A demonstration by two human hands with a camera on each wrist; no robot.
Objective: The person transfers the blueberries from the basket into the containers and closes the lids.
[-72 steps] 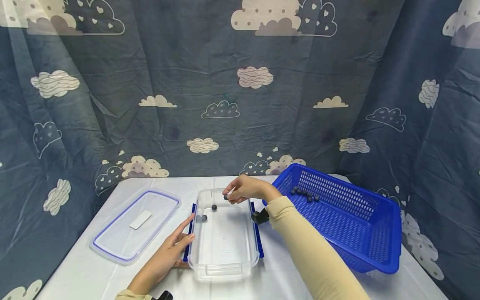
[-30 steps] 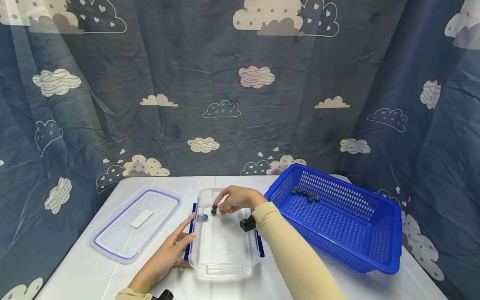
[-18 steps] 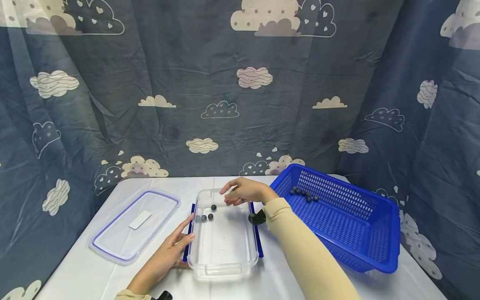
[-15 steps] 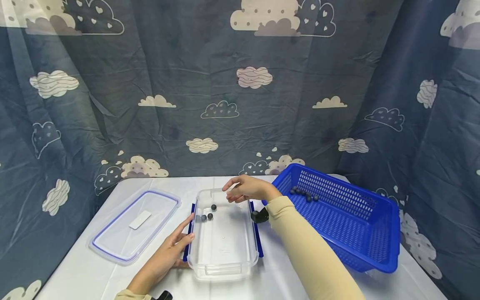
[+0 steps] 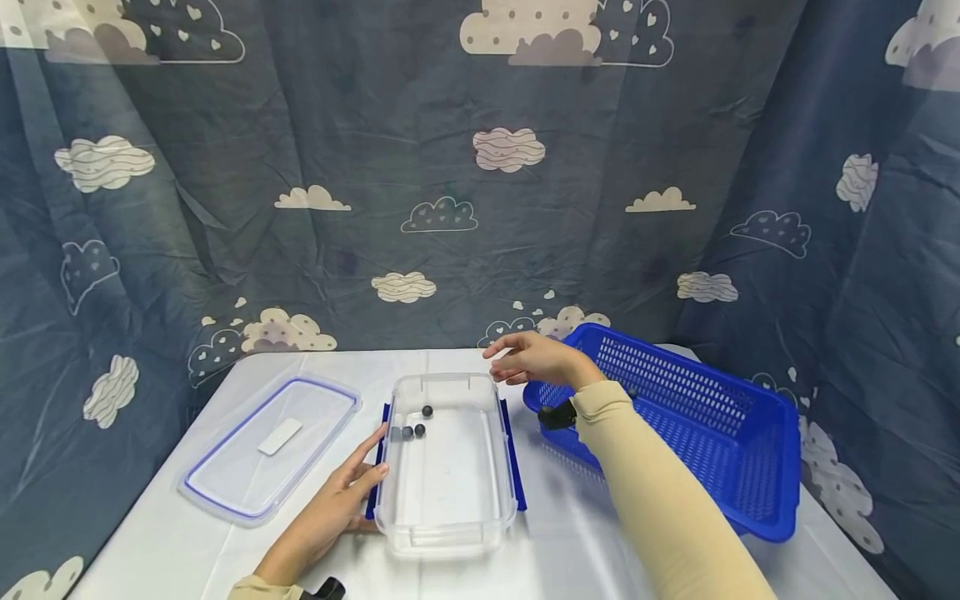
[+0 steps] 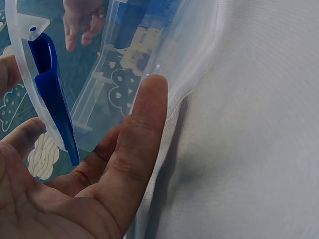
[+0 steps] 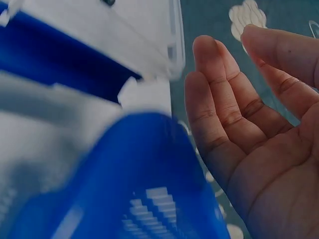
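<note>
A clear plastic box [image 5: 450,500] with blue side clips stands lidless on the table. Three small dark round balls [image 5: 427,412] lie in it toward the far left, one against the wall with a faint reflection. My left hand [image 5: 333,508] rests along the box's left side, fingers fairly straight and touching it; in the left wrist view a blue clip [image 6: 52,89] sits between the fingers. Past the box's far right corner, my right hand [image 5: 536,357] hovers near the basket's left rim with loose fingers, nothing in them. The blue basket [image 5: 690,442] is partly covered by the right forearm.
To the left lies the box's clear lid [image 5: 232,467] with a blue seal and a white label [image 5: 281,437]. One dark ball shows in the basket beside the sleeve; the others there are hidden. A patterned cloth [image 5: 450,167] hangs behind the white table [image 5: 570,533].
My right hand set a dark ball down among the others in the box, let it go, and moved up and right toward the basket. My left hand has stayed at the box's side.
</note>
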